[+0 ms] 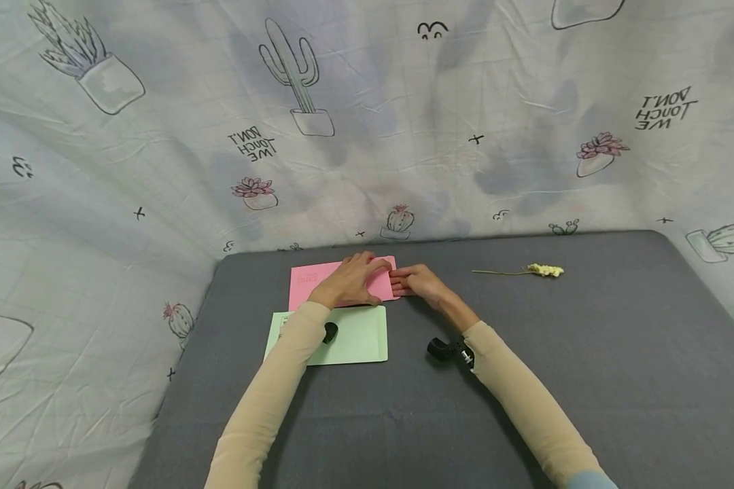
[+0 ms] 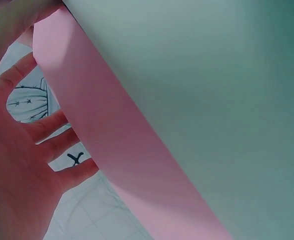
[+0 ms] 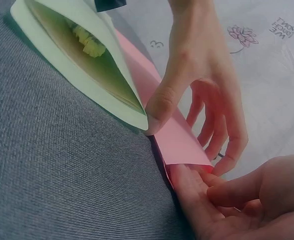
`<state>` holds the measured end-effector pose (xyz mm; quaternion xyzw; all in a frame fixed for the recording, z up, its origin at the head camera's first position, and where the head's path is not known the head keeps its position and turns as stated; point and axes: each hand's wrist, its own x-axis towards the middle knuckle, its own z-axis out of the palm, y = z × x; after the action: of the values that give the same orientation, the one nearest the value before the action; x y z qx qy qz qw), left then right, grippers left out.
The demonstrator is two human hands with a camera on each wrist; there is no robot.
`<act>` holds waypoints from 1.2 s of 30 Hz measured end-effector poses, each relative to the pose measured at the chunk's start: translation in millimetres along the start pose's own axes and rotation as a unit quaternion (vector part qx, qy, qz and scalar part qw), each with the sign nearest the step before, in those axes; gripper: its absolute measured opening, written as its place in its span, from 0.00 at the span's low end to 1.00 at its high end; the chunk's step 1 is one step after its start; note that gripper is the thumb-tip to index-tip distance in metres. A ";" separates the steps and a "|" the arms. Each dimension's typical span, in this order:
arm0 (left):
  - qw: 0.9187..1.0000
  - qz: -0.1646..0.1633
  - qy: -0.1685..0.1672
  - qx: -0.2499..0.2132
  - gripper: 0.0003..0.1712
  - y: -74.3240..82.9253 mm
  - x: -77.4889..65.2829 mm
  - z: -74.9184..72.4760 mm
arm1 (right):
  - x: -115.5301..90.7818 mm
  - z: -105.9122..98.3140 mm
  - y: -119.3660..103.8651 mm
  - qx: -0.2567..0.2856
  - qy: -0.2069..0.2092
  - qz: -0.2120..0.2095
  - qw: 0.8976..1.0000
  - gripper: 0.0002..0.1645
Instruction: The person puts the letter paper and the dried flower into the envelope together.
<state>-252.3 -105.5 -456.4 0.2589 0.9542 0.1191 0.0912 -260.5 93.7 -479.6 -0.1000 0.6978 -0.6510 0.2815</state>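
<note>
A pink envelope [image 1: 308, 284] lies flat at the back of the table. My left hand [image 1: 356, 280] spans it near its right end, thumb at the near edge and fingers at the far edge, holding it between them. From the right, my right hand [image 1: 425, 282] reaches the envelope's open end. In the right wrist view its fingers [image 3: 189, 192] extend into the pink mouth, their tips hidden inside. Just in front lies a green envelope [image 1: 355, 339], partly under my left forearm. Its mouth gapes in the right wrist view, showing a yellow flower [image 3: 89, 42] inside.
A yellow flower sprig [image 1: 546, 270] on a thin stem lies right of my hands on the grey table [image 1: 526, 407]. A patterned cloth [image 1: 404, 136] hangs behind and along the left side. Black wrist cameras sit on both forearms.
</note>
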 end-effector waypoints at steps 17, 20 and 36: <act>1.000 0.011 0.006 -0.009 0.40 -2.6 7.2 3.4 | -48.7 -70.8 -2.6 -0.192 0.140 -0.130 0.963 0.19; 1.000 0.013 0.007 -0.006 0.40 -2.9 8.5 3.5 | -65.1 -98.0 0.9 -0.296 0.194 -0.172 0.919 0.17; 1.000 0.007 0.018 -0.007 0.40 -8.0 12.0 2.8 | -121.0 -201.3 21.3 -0.428 0.243 -0.156 0.856 0.30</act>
<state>-265.7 -105.5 -462.6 0.2626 0.9530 0.1309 0.0750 -261.5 329.4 -469.6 -0.1568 0.9291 -0.3269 -0.0731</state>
